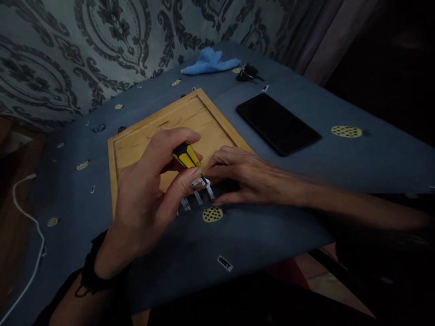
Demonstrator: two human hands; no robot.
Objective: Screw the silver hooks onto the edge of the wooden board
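Dimly lit, on a worktop (78, 203) spread with dark blue pineapple-print cloth: between eight and nine o'clock, along the left edge, a white cable (41, 233), well apart from the hands and so unlikely to snag. Nearer in, toward eight, a black wristband (97, 267), then the left hand (139, 194), grip closed around the yellow-and-black handle of a screwdriver (187, 156), index finger curled over near the butt and thumb lower down, likely for control of the angle. Beneath, toward ten, a framed wooden panel (176, 117), flat on the cloth, presumably for firm backing. Just off centre toward seven, at the panel's near edge and so within reach of both hands, a shiny metal fitting (209, 188), with the screwdriver's shaft slanting down to it; contact at the tip too small to tell. At twelve, a crumpled blue cloth (210, 62), seemingly set aside. Between three and four, the right hand (248, 176), thumb parted from fingers right beside the fitting, perhaps for steadying; whether gripping anything, cannot tell. Farther back at one o'clock, a dark bunch (248, 73), possibly keys; at two, a phone (278, 123), face dark, lying beside the panel rather than on it.
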